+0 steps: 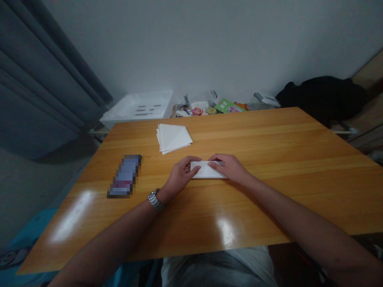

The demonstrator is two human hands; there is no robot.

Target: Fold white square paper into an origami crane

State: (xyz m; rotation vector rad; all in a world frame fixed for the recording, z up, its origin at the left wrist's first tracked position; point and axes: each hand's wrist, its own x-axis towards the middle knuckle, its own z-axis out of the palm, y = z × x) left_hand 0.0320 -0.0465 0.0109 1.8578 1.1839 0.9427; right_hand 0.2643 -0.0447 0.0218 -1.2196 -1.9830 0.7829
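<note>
A folded strip of white paper (204, 171) lies across the middle of the wooden table (269, 143). My left hand (183, 170) grips its left end, the thumb on top and the fingers curled behind the far edge. On the right end, my right hand (229, 167) pinches the paper the same way, its thumb lying over the upper face. Parts of both ends are hidden under my hands. Beyond them, a loose stack of white sheets (174, 137) with torn, perforated edges rests on the table.
A blurred-out phone (125, 175) lies left of my hands. Past the far edge are a white tray (143, 105), a green booklet (229, 106) and small clutter. Black cloth (321, 95) is heaped at the far right. A grey curtain (44, 79) hangs at the left.
</note>
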